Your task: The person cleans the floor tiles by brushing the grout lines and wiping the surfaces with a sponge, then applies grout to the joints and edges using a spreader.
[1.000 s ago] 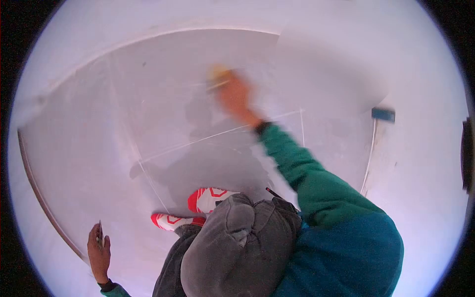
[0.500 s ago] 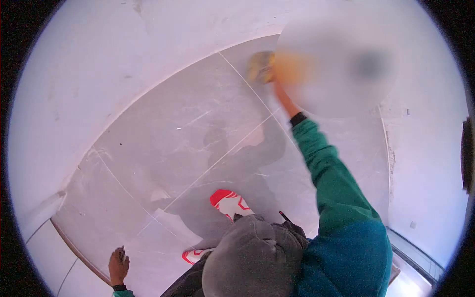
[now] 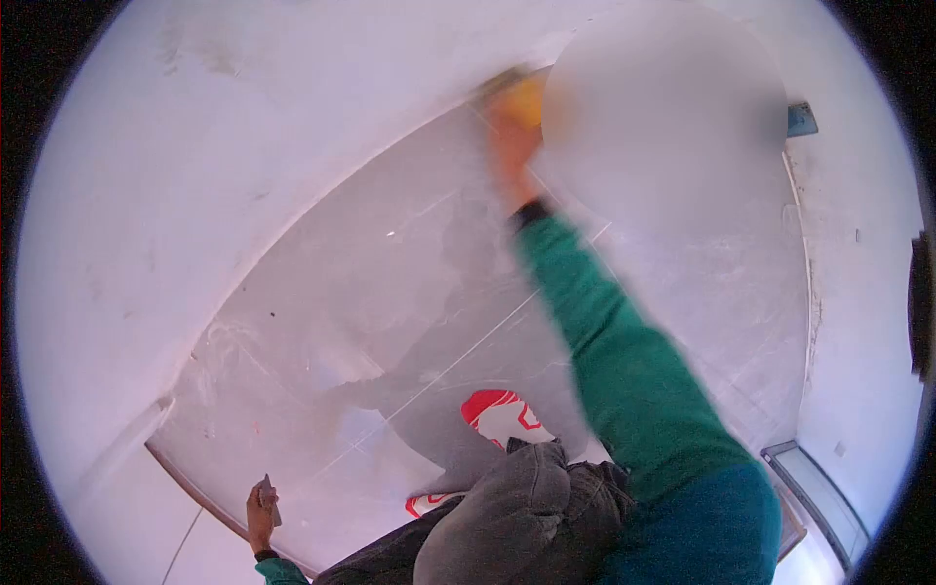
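Observation:
My right hand (image 3: 514,141), smeared by motion, is closed on a yellow object (image 3: 525,102) near the foot of the wall, at the top of the view. A round blurred patch hides part of that object. My left hand (image 3: 260,515) is at the lower left, closed on a small dark flat object (image 3: 272,495) that stands up from the fingers. Beneath both hands lies the grey tiled floor (image 3: 409,292).
A white wall (image 3: 195,146) curves along the left and top. My feet in red and white socks (image 3: 502,414) stand on the floor. A framed glass panel (image 3: 824,497) is at the lower right, and a small blue object (image 3: 801,119) shows at the upper right.
My right hand has moved left and slightly up with the yellow object, to the wall's foot. My left hand sits a little further right in view. The floor and feet have shifted right.

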The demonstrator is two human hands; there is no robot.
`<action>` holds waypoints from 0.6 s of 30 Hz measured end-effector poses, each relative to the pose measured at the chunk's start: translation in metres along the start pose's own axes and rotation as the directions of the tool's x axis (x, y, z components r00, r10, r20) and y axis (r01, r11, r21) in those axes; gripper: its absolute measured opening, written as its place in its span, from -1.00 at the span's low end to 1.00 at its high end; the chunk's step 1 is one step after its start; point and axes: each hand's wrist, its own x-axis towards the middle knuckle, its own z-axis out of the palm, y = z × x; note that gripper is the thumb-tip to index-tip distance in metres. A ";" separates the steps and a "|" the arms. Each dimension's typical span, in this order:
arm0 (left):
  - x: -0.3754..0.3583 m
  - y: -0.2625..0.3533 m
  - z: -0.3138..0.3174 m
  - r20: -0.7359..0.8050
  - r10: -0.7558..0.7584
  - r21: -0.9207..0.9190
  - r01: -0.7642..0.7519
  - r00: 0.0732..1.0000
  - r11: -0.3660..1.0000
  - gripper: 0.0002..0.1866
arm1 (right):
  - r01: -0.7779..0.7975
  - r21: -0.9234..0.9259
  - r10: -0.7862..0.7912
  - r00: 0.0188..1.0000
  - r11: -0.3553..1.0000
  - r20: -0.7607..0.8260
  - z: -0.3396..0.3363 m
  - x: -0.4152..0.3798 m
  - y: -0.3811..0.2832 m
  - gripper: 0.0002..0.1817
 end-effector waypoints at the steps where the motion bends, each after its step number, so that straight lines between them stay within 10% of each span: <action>1: 0.006 0.017 -0.004 -0.011 0.019 0.031 -0.019 1.000 0.999 -0.67 | 0.009 0.375 -0.009 1.000 0.927 -0.002 -0.037 -0.056 -0.044 -0.50; 3: 0.013 0.043 -0.012 -0.022 0.064 0.100 -0.061 0.998 0.993 -0.61 | 0.016 0.943 -0.027 1.000 0.331 -0.007 -0.116 -0.165 -0.133 -0.40; 5: 0.033 0.014 -0.013 -0.132 0.208 0.158 -0.187 0.969 0.970 -0.57 | -0.375 0.906 -0.591 0.692 0.198 0.415 -0.165 -0.206 -0.167 -0.59; 7: 0.023 0.060 -0.003 -0.097 0.179 -0.150 -0.192 0.979 0.970 -0.56 | -0.280 0.956 -0.563 0.806 -0.090 0.184 -0.195 -0.217 -0.153 -0.53; 10: 0.012 0.052 -0.003 -0.114 0.226 -0.210 -0.246 0.967 0.946 -0.65 | -0.188 0.980 -0.688 0.719 -0.060 0.096 -0.199 -0.139 -0.046 -0.45; 13: 0.019 -0.023 -0.010 -0.098 0.051 -0.104 -0.061 0.994 0.993 -0.65 | 0.456 0.792 -0.467 0.848 0.405 -0.249 -0.118 -0.028 0.102 -0.44; 18: -0.020 -0.040 -0.006 -0.068 0.140 0.080 -0.135 0.988 0.988 -0.55 | 0.407 0.476 -0.277 0.906 0.779 -0.321 -0.061 0.129 0.263 -0.68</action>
